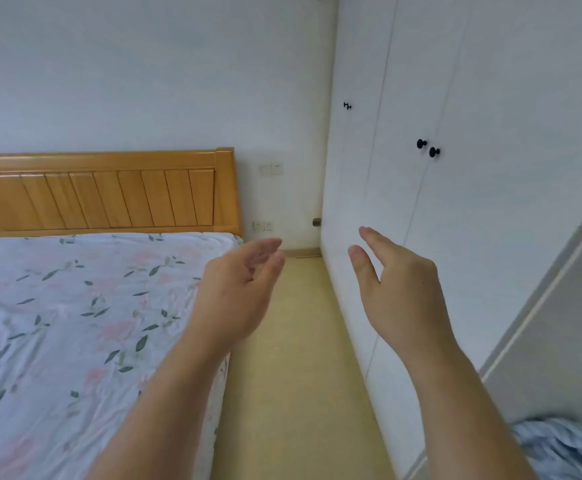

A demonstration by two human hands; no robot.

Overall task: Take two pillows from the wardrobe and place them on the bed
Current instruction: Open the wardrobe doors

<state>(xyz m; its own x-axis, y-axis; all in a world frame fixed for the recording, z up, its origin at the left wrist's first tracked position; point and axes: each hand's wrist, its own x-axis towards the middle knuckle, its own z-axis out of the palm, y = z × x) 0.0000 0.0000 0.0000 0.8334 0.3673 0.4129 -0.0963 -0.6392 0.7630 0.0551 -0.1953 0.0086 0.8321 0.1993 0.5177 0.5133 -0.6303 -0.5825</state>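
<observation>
Nearby, wardrobe [490, 98] beyond right fingers [375, 238], bed [74, 306] beside left fingers [265, 247]

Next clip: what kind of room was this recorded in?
A bedroom, most likely in a home. A floral-sheeted bed with a wooden headboard stands on the left. A white wardrobe with black knobs lines the right side.

Bed [74, 306] at left: wrinkled white sheet [116, 271] with pink flowers, green leaves; orange wooden headboard [109, 199] against far wall. Tall white wardrobe [490, 202] along right, doors closed, two black round knobs [421, 144] side by side.
</observation>
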